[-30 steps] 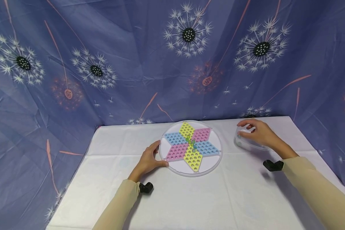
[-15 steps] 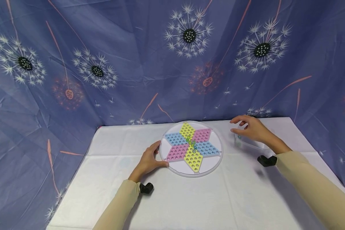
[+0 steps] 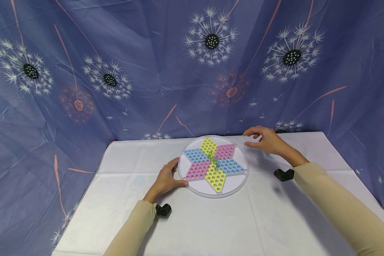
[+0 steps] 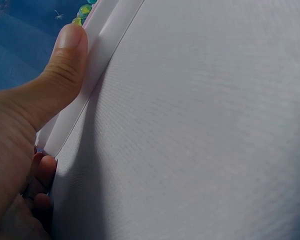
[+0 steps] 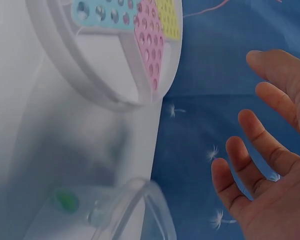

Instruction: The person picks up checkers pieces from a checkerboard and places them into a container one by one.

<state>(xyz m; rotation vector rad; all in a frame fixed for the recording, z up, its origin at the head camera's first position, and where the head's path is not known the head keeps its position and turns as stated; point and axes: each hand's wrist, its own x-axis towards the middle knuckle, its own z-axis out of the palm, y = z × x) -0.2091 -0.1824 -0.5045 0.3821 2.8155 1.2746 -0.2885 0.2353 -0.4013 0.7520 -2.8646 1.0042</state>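
A round white Chinese checkers board with a yellow, pink and blue star lies on the table. Several green and blue glass marbles run through its middle. My left hand holds the board's left edge; in the left wrist view the thumb lies against the rim and the other fingertips sit low beside it. Right of the board, my right hand hovers in the air, thumb and fingers apart. The right wrist view shows nothing between those fingers.
A clear plastic container stands behind and under the right forearm, partly hidden. Inside it a green marble shows in the right wrist view. White cloth covers the table, and a blue dandelion-print curtain hangs behind.
My right hand has moved left, away from over the container and toward the board, its fingers spreading wider. The left hand stays on the board's edge.
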